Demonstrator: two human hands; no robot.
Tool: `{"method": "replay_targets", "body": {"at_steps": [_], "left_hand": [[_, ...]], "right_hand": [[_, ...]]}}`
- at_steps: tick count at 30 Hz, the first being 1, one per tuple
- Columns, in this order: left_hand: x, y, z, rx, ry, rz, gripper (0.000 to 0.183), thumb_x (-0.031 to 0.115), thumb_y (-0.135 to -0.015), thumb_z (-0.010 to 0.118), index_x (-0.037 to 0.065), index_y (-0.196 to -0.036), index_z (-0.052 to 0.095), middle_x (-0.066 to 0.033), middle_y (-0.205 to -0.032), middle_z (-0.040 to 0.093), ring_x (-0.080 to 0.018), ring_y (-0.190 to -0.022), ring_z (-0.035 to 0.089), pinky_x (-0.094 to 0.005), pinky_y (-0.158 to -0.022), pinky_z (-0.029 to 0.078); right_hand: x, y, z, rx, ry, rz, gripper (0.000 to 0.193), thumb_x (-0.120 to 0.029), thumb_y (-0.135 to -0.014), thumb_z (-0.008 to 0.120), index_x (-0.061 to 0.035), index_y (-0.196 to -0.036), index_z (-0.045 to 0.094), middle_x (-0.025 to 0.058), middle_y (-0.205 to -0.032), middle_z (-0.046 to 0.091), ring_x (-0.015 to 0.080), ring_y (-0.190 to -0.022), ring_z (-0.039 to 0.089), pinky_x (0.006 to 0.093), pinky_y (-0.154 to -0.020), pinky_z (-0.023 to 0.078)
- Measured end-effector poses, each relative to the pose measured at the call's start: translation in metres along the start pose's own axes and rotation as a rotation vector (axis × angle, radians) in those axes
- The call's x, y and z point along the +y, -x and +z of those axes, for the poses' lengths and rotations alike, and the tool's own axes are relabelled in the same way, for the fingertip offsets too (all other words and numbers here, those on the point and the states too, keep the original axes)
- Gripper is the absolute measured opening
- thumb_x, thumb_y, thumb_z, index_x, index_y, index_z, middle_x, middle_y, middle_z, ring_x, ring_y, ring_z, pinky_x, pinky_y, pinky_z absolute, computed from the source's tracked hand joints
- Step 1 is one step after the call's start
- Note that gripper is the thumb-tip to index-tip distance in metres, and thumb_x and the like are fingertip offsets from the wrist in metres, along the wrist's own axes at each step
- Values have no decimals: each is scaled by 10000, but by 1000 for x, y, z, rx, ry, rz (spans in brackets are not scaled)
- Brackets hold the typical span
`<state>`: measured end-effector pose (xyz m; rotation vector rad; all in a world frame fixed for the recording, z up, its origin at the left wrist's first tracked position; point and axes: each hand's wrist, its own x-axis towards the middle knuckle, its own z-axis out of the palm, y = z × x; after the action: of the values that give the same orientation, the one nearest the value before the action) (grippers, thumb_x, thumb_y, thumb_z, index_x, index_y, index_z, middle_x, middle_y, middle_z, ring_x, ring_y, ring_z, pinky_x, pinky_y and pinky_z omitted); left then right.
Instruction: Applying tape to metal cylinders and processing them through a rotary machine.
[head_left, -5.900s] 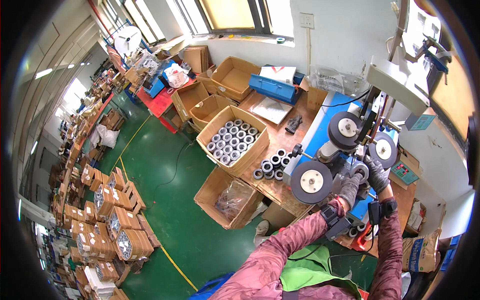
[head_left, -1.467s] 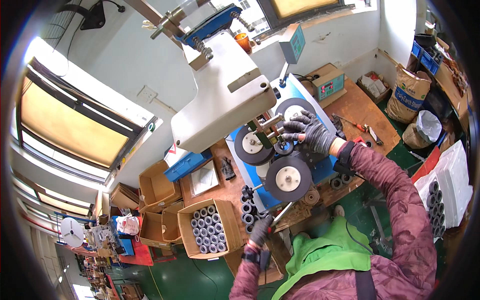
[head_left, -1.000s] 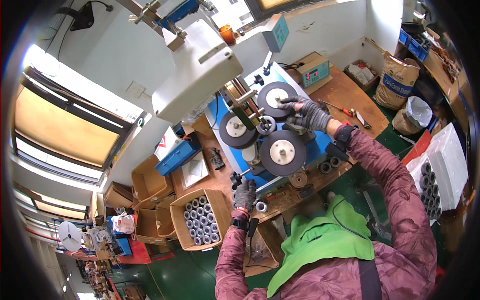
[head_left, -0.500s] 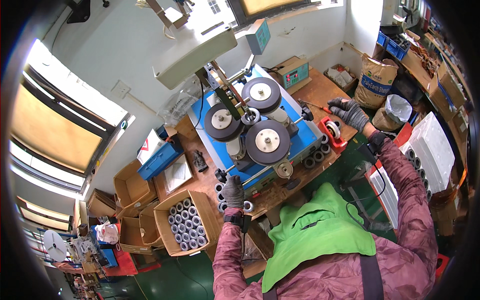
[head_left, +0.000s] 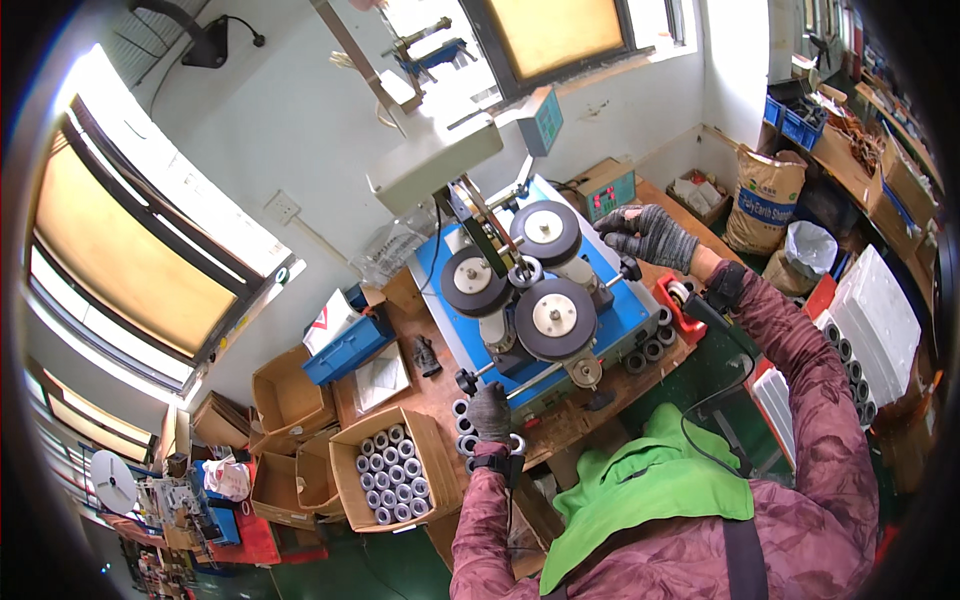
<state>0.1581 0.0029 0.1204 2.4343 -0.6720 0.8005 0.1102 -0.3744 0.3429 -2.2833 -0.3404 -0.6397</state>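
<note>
My left hand (head_left: 490,412), in a dark grey glove, is closed beside the black knob (head_left: 466,382) at the machine's front-left corner; what its fingers hold, if anything, is hidden. My right hand (head_left: 652,238), in a grey knit glove, reaches over the bench at the machine's right side. Its fingers stretch left, with the thumb apart, near the black right-hand knob (head_left: 630,268). Between us stands a blue winding machine (head_left: 612,290) with three black rollers (head_left: 556,320). A grey ring core (head_left: 526,271) sits among the rollers.
A cardboard box (head_left: 349,490) full of ring cores stands left of the machine. More rings (head_left: 654,350) lie at the bench's right front, by a red tape dispenser (head_left: 680,310). A control box (head_left: 610,190) with a display stands behind my right hand. A blue bin (head_left: 350,345) is at the left.
My right hand has moved left and farther over the bench, covering where the orange-handled screwdriver lay. My left hand stays by the front-left knob. The whole view has shifted slightly.
</note>
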Motion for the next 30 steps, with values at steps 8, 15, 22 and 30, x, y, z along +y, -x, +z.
{"method": "replay_targets", "body": {"at_steps": [8, 15, 22, 30], "left_hand": [[6, 7, -17, -124, 188, -75, 251, 244, -835, 552, 52, -996, 569, -156, -821, 593, -331, -768, 562, -423, -655, 441], [2, -1, -44, -23, 352, -233, 260, 190, -858, 504, 14, -1042, 554, -191, -947, 587, -350, -863, 564, -399, -756, 450], [11, -3, -90, 19, 450, -463, 261, 220, -896, 497, 10, -1041, 554, -140, -907, 611, -230, -779, 605, -330, -701, 473], [84, -57, -107, -104, 668, -360, 171, 136, -898, 502, 35, -1017, 575, -62, -801, 619, -128, -702, 575, -266, -622, 463]], "right_hand": [[-91, -88, -38, 280, -304, -77, 171, -144, -850, 573, -36, -972, 624, 72, -863, 630, 119, -805, 581, 256, -719, 470], [-137, -160, -16, 243, -359, -161, 194, -187, -790, 626, -36, -911, 635, 106, -851, 597, 184, -843, 582, 294, -759, 468], [-118, -148, -29, 151, -207, -177, 165, -178, -764, 605, -43, -858, 605, 136, -775, 608, 265, -739, 609, 336, -696, 482], [-81, -88, 40, 3, 38, -91, 141, -242, -777, 569, -101, -776, 584, 127, -680, 598, 321, -639, 596, 388, -560, 475]]}}
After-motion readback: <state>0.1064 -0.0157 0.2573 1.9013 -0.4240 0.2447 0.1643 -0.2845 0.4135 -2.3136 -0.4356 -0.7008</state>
